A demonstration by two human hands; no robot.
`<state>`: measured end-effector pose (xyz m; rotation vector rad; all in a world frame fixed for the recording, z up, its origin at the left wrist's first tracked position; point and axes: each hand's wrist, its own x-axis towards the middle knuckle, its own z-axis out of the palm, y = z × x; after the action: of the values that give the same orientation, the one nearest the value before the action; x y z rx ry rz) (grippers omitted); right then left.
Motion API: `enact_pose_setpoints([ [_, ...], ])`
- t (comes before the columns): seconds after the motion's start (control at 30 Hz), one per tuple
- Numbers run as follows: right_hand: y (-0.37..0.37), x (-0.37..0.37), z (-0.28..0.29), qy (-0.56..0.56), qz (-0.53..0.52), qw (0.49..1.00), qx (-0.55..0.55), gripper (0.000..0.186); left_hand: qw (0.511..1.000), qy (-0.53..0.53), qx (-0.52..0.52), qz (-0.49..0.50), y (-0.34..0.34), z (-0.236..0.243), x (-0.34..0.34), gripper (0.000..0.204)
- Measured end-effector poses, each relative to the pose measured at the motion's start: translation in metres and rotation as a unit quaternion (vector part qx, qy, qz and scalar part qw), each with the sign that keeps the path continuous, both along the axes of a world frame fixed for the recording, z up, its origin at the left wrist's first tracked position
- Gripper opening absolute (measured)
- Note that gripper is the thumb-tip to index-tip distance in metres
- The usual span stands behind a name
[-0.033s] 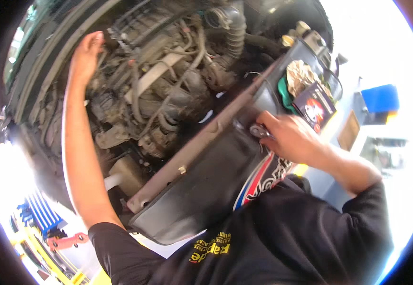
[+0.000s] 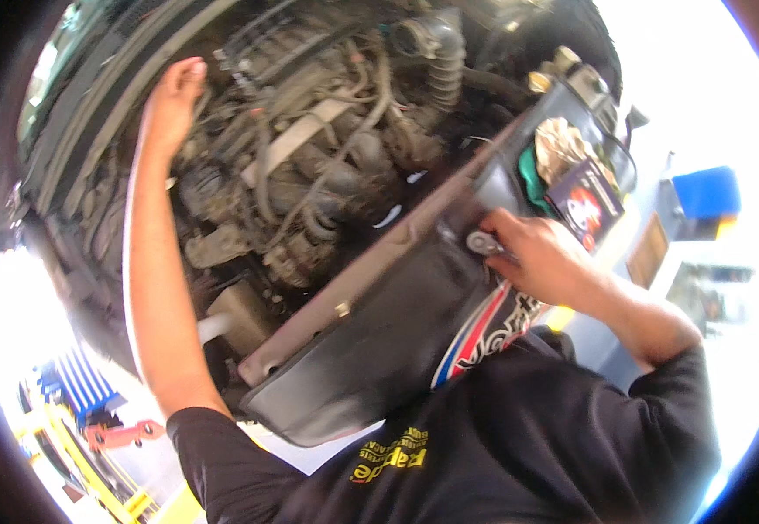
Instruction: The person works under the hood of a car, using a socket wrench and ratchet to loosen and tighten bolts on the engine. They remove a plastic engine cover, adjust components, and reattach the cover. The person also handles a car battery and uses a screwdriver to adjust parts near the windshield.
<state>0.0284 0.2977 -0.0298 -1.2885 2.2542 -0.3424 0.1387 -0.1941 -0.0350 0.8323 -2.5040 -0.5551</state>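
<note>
My left hand [image 2: 178,96] reaches up to the far left side of a dirty engine bay [image 2: 309,148], fingers loosely bent near dark hoses and trim, with nothing visible in it. My right hand [image 2: 536,258] is closed on a metal ratchet [image 2: 484,244], over a black padded fender cover [image 2: 362,349] draped on the car's front edge [image 2: 370,262]. Just beyond it on the cover lie a crumpled tan paper or cloth [image 2: 558,148], a green item [image 2: 532,179] and a dark printed box [image 2: 584,201].
A ribbed air hose [image 2: 445,74] rises at the back of the engine. At right are a blue panel or bin [image 2: 702,190] and a brown board [image 2: 645,249]. Lower left are blue-striped objects [image 2: 82,380], a red floor jack [image 2: 122,434] and yellow metal equipment [image 2: 74,467].
The whole view has shifted slightly, with the engine bay and both hands appearing a little further right. My grip on the ratchet looks the same.
</note>
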Motion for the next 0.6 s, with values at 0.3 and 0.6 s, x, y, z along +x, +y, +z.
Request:
enact_pose_setpoints([
  [0.3,-0.111,-0.010,0.101,-0.115,-0.036,0.947,-0.299,0.042,0.855,0.085,0.445,-0.250,0.210,0.072,0.061,0.037],
  [0.6,-0.370,-0.053,0.098,-0.192,0.119,0.945,-0.236,0.031,0.931,0.067,0.357,-0.040,0.063,0.081,0.052,0.038],
])
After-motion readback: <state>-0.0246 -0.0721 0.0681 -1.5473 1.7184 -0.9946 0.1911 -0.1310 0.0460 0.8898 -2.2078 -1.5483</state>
